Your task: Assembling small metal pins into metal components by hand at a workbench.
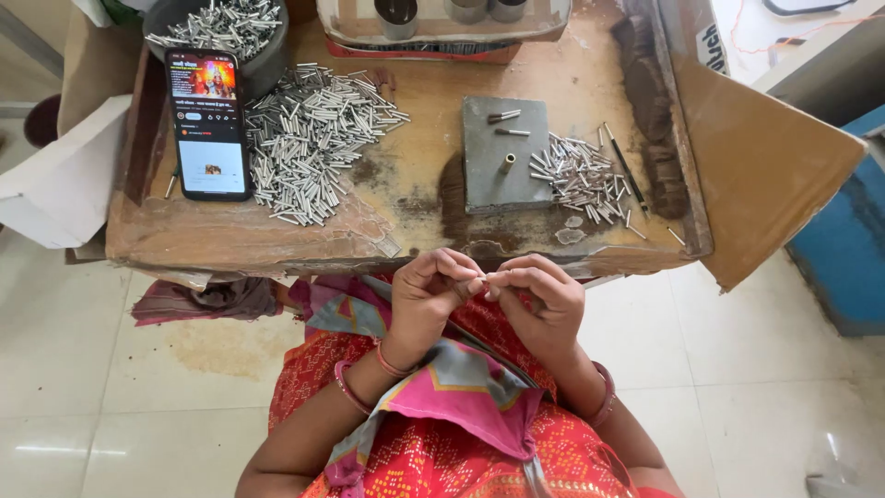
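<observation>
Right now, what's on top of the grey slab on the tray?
On the grey slab: two small metal tubes lying flat and one brass tube standing upright. What's under the slab is hidden.

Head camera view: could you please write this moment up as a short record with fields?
Left hand: left hand pinches one end of a small metal tube above the lap
Right hand: right hand meets it fingertip to fingertip at the same tube
Work surface: worn wooden tray
Centre: grey block with a short upright tube and two loose ones on it
Right of block: small pile of tubes
Left of block: large pile of tubes
Far left: phone, screen lit
</observation>
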